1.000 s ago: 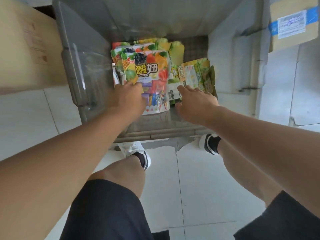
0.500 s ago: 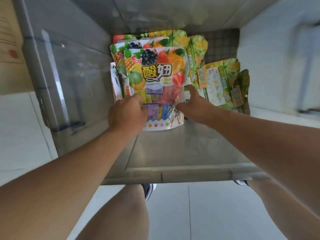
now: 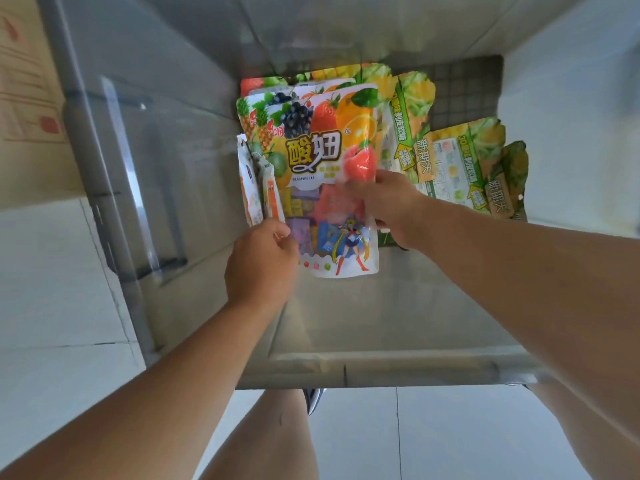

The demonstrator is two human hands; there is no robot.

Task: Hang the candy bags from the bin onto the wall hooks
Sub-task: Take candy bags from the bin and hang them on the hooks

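Note:
A clear plastic bin (image 3: 363, 370) on the floor holds several candy bags. On top of the left stack lies a fruit-print candy bag (image 3: 325, 150) with a cartoon figure near its lower edge. My right hand (image 3: 388, 206) pinches that bag at its right edge, fingers curled over the front. My left hand (image 3: 263, 265) grips the bag's lower left corner. More fruit-print bags lie beneath it. Green and yellow candy bags (image 3: 453, 168) lie to the right in the bin. No wall hooks are in view.
Two thin white and orange packets (image 3: 258, 188) stand on edge against the stack's left side. A cardboard box (image 3: 24, 98) stands left of the bin. White floor tiles (image 3: 52, 289) surround the bin, and my legs are below its near rim.
The camera has come closer over the bin. My right hand moved up onto the top bag's right edge and took hold. The bag's lower end with the cartoon figure now shows.

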